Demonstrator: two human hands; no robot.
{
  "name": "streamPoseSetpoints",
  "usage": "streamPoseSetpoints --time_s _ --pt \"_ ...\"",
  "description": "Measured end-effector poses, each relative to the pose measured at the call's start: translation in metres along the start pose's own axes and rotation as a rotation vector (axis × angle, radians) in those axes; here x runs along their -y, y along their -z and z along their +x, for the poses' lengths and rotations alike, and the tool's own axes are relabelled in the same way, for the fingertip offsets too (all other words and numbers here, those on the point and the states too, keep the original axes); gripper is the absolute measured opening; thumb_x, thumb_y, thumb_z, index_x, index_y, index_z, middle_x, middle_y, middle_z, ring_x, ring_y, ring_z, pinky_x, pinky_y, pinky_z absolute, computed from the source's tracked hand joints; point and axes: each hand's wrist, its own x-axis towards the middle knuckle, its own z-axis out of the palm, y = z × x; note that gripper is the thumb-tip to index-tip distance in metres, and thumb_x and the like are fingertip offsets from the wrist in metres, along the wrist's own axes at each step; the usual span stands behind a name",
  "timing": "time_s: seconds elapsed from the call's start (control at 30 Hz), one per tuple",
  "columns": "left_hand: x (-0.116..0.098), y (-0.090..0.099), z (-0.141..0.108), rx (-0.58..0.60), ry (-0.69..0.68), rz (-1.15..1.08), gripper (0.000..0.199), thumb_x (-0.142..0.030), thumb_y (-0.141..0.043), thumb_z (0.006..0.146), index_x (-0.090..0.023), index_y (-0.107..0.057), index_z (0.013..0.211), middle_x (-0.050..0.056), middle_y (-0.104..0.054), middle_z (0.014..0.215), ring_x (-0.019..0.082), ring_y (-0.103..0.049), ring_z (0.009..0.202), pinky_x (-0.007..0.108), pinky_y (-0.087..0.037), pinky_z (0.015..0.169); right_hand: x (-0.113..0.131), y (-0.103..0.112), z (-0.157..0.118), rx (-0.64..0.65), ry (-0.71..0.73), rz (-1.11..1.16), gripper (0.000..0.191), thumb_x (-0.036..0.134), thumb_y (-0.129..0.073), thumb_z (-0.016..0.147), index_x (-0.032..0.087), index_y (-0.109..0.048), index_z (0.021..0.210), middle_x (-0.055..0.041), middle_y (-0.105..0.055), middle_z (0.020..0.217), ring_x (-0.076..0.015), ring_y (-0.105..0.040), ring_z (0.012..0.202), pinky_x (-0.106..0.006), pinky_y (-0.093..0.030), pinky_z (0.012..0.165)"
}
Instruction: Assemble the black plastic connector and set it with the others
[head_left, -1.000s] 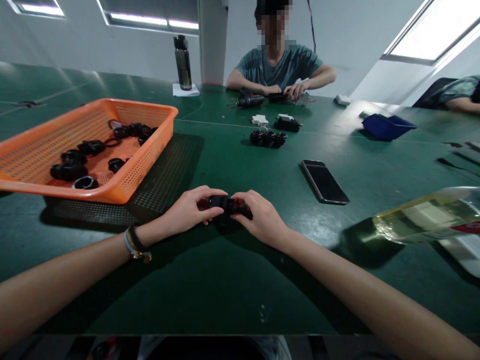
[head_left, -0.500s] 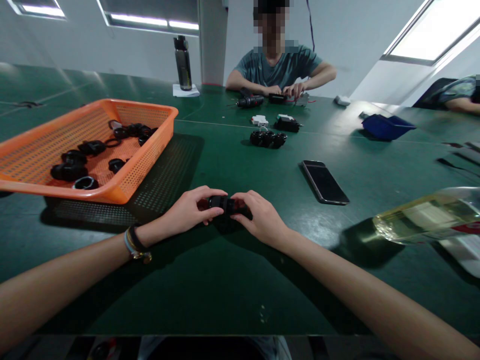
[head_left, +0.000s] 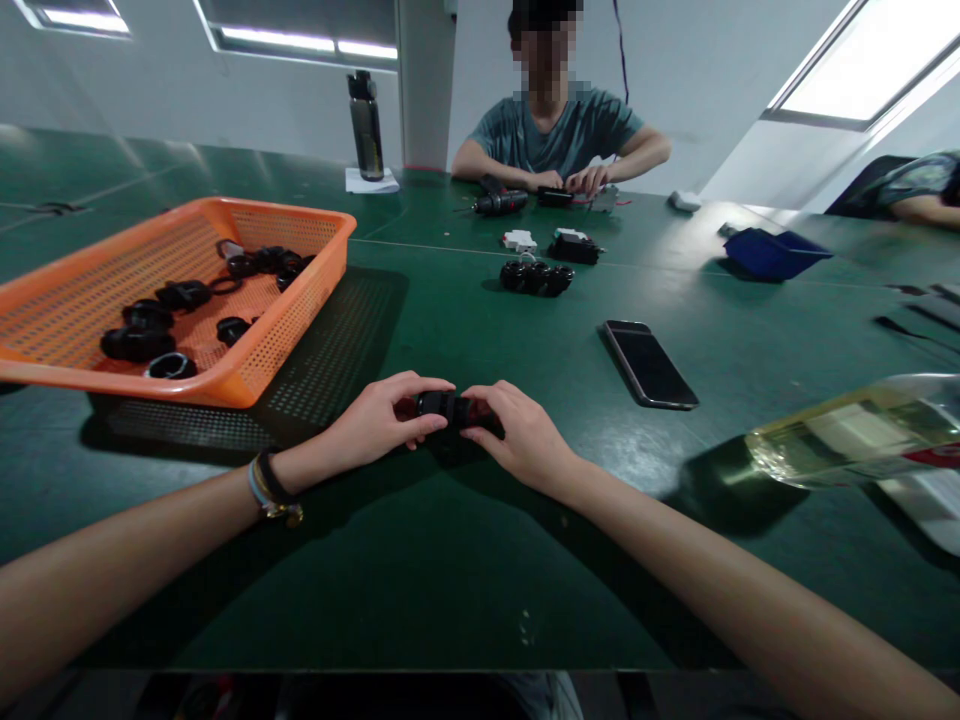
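Between my two hands is a small black cylindrical part [head_left: 444, 405], just over the green table [head_left: 420, 590]. My left hand [head_left: 386, 415] grips its left end, thumb in front and fingers behind. At the other end, my right hand [head_left: 514, 430] pinches the part between thumb and fingers. The fingers hide much of it, so I cannot make out its exact kind. Left of my hands, an orange plastic basket [head_left: 289, 335] holds several black round parts [head_left: 142, 340], some with rings. Beyond my hands, a cluster of black parts [head_left: 536, 277] stands on the table.
A phone [head_left: 651, 365] lies right of my hands, near a bottle of yellowish liquid [head_left: 847, 435]. Farther back are a blue tray [head_left: 776, 252], a power drill [head_left: 499, 200] and a dark drink bottle [head_left: 366, 125]. Across the table a person [head_left: 551, 135] handles small parts.
My hands and the black part keep practically the same position and grip. The person opposite has shifted their head slightly.
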Motion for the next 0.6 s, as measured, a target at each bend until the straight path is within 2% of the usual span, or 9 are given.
streamPoseSetpoints --time_s 0.6 --pt "-0.0003 0.0001 -0.0007 -0.005 -0.003 0.017 0.037 -0.035 -0.058 0.075 -0.019 -0.057 0.109 0.003 -0.054 0.094 0.007 -0.055 0.053 0.021 -0.05 0.048 -0.001 -0.0008 -0.0004 0.014 -0.02 -0.01 0.024 0.018 -0.059 0.078 0.016 -0.054 0.101 -0.0056 -0.059 0.084 -0.0174 -0.056 0.079 -0.034 -0.048 0.07"
